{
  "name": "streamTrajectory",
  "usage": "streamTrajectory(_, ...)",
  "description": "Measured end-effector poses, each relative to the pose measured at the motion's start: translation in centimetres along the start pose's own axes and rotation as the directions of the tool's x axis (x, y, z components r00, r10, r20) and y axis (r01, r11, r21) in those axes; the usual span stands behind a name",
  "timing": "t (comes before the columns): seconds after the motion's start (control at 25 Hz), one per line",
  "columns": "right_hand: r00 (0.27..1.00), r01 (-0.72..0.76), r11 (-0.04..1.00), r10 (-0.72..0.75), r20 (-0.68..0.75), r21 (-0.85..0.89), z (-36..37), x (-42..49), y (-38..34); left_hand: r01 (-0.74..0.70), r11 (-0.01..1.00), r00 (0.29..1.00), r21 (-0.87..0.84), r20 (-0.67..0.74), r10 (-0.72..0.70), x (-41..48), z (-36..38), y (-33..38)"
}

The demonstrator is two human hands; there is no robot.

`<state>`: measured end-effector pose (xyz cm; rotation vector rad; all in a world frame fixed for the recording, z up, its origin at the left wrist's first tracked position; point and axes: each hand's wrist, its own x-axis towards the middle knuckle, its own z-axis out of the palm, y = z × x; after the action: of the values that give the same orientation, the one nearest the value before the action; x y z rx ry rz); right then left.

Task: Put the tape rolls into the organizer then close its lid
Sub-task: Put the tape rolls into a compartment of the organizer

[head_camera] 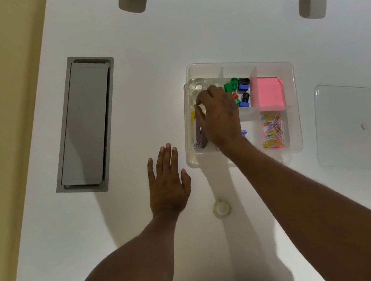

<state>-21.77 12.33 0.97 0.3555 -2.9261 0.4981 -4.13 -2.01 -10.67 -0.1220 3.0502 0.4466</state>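
Still One Roll Loose on the Desk

Leftmost of all sits a grey cable hatch (84, 124) sunk into the white desk (115, 42), which plays no part. Next comes the person's left hand (166, 182), spread flat and palm down on the desk, empty. Just to its right and a little nearer the person lies a clear tape roll (221, 208), flat on its side with its hole facing up, so it has no long axis to line up with. It sits between the two forearms, closer to the left hand.

Farther right and away from the person stands the clear organizer (293, 108). The right hand (219, 115) is inside its left compartment, fingers curled over something pale; whether it pinches a roll I cannot tell. More clear rolls (198, 87) appear to lie at that compartment's far end. Clips and pink notes fill the other cells.

Rightmost, well apart from the organizer, the transparent lid (359, 122) lies flat. My guess: the left hand takes the loose roll.
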Motion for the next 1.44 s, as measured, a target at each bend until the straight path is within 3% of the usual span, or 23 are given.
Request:
streamTrajectory(0.32, 0.998, -0.060, 0.970, 0.060, 0.007, 0.238, 0.5, -11.8, -0.3, 0.006, 1.000, 1.000, 0.005, 0.007, -0.006, 0.0, -0.5, 0.1)
streamTrajectory(0.6, 0.958, -0.216, 0.961, 0.175, 0.226, 0.171, 0.9, -23.2, 0.9, 0.011, 1.000, 1.000, -0.013, 0.024, -0.011, 0.0, -1.2, 0.6)
streamTrajectory(0.8, 0.936, -0.204, 0.973, 0.161, 0.313, 0.111, 0.5, -26.6, 1.8, 0.009, 1.000, 1.000, -0.025, 0.016, -0.008, -0.2, -1.6, 0.7)
streamTrajectory(0.96, 0.942, -0.175, 0.981, 0.142, 0.303, 0.085, 0.4, -27.4, 2.3, 0.006, 0.999, 1.000, -0.039, 0.007, -0.006, -0.2, -1.7, 0.8)
streamTrajectory(1.16, 0.950, -0.187, 0.962, 0.125, 0.288, 0.200, 0.1, -25.5, 1.9, 0.011, 0.999, 1.000, -0.033, 0.013, -0.011, -0.2, -1.5, 0.7)
streamTrajectory(1.44, 0.989, -0.075, 0.932, 0.024, 0.148, 0.356, -1.6, -13.7, 1.5, 0.004, 1.000, 1.000, -0.020, -0.028, -0.004, -0.2, -0.8, 0.3)
